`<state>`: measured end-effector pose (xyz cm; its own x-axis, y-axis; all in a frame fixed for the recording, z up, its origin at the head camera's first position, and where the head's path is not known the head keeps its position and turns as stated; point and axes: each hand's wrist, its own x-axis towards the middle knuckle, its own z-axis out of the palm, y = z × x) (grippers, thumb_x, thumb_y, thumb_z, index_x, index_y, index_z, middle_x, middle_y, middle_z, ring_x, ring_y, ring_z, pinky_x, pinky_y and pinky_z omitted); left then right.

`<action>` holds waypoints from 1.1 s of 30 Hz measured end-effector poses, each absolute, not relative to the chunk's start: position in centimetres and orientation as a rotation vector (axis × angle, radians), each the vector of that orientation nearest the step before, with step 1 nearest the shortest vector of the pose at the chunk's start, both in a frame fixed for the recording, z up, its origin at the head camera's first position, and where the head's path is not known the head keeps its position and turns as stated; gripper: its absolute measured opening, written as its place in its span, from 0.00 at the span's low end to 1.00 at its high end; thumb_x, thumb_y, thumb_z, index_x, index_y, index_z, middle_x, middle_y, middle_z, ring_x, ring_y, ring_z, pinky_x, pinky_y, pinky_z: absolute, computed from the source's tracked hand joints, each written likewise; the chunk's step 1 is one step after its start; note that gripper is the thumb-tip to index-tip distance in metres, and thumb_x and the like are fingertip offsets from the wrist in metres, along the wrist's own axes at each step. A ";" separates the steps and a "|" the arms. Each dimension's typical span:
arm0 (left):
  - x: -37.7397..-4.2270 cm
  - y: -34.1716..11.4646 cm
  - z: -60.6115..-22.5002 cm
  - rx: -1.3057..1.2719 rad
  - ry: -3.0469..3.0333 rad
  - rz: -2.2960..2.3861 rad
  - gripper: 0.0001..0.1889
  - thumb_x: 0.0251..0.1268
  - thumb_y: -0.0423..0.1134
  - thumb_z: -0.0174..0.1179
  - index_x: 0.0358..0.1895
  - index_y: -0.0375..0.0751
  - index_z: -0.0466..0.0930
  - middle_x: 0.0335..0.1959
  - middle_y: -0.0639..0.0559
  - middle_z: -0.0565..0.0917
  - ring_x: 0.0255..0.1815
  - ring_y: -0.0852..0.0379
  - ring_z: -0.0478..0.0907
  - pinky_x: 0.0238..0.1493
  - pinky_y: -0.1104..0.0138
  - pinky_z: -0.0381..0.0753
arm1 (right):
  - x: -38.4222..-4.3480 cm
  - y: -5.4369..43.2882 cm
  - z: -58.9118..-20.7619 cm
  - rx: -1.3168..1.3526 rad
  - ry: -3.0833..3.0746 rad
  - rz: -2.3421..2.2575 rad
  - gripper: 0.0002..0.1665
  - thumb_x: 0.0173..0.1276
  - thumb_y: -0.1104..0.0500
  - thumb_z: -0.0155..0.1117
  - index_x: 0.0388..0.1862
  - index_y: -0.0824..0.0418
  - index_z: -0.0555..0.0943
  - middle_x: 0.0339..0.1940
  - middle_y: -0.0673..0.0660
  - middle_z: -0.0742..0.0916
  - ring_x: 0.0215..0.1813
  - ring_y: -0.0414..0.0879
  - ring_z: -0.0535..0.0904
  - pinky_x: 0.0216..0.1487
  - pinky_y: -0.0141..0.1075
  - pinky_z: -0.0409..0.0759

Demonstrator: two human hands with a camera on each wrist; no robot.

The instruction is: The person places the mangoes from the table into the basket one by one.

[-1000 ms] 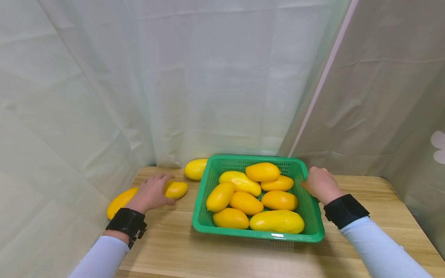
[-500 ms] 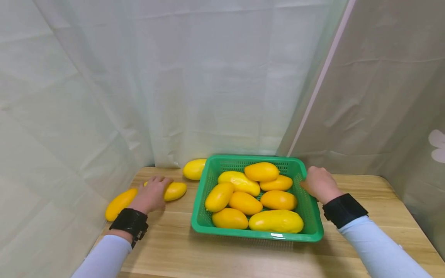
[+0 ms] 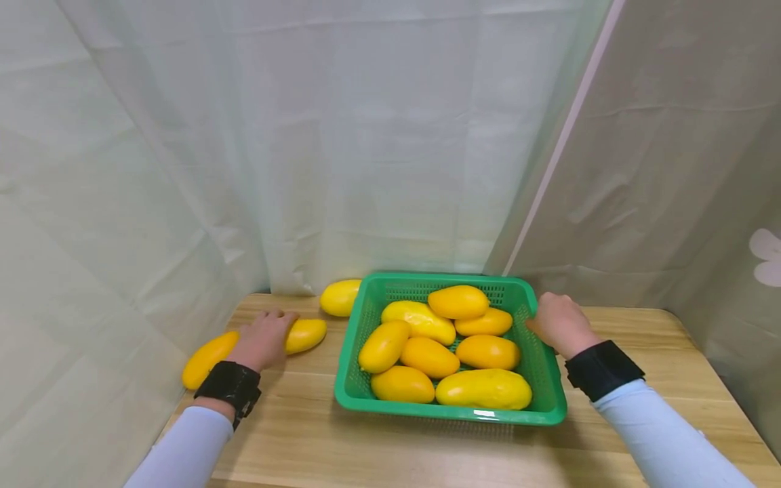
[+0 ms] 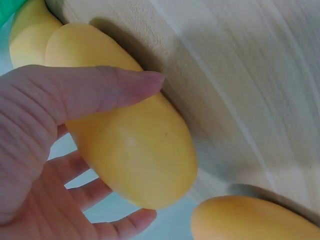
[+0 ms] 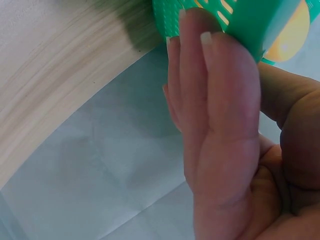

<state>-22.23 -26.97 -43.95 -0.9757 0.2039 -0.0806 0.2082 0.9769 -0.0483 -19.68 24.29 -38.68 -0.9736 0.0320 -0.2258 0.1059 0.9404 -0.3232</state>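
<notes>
My left hand (image 3: 264,339) lies over a yellow-orange mango (image 3: 307,335) on the table, left of the green basket. In the left wrist view its thumb crosses the mango (image 4: 140,150) and the fingers curl along the far side; the palm hides part of the fruit in the head view. My right hand (image 3: 563,325) grips the right rim of the green plastic basket (image 3: 448,412). In the right wrist view the fingers (image 5: 230,95) lie along the outside of the basket wall (image 5: 265,22), with the thumb on the other side. Several mangoes (image 3: 488,351) lie inside the basket.
Another mango (image 3: 209,360) rests at the table's left edge, by the pale curtain (image 3: 122,271). One yellow mango (image 3: 338,298) sits behind the basket's left corner, partly hidden by it. The wooden table (image 3: 390,457) is bordered by curtains at the back and sides.
My left hand has come down onto the mango and its fingers have closed round it. The right hand keeps its hold on the basket rim.
</notes>
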 end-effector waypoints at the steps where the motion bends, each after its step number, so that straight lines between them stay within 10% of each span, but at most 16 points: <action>1: -22.2 -27.0 -43.9 0.322 3.049 -0.101 0.38 0.42 0.31 0.72 0.63 0.42 0.68 0.57 0.34 0.73 0.59 0.31 0.65 0.46 0.29 0.65 | -19.7 24.3 -38.7 0.104 2.879 -0.497 0.16 0.63 0.56 0.61 0.32 0.71 0.75 0.20 0.58 0.77 0.20 0.47 0.75 0.20 0.33 0.74; 18: -22.0 -27.9 -43.7 0.348 3.057 0.082 0.47 0.27 0.39 0.77 0.62 0.40 0.68 0.51 0.33 0.74 0.47 0.38 0.73 0.47 0.43 0.74 | -19.5 24.3 -38.6 0.093 2.888 -0.554 0.14 0.62 0.58 0.62 0.30 0.70 0.76 0.20 0.58 0.78 0.19 0.47 0.75 0.20 0.33 0.74; 33: -21.3 -25.7 -37.5 0.539 3.252 0.371 0.43 0.37 0.42 0.74 0.64 0.46 0.66 0.50 0.40 0.75 0.47 0.43 0.73 0.46 0.49 0.74 | -19.7 24.5 -38.9 0.053 2.925 -0.527 0.14 0.61 0.57 0.62 0.30 0.70 0.75 0.20 0.57 0.77 0.21 0.48 0.74 0.21 0.33 0.72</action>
<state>-21.29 -25.66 -37.51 -0.9323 0.2963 0.2073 0.3354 0.9228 0.1895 -19.75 24.52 -38.90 -0.9851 0.0050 -0.1717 0.0647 0.9369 -0.3436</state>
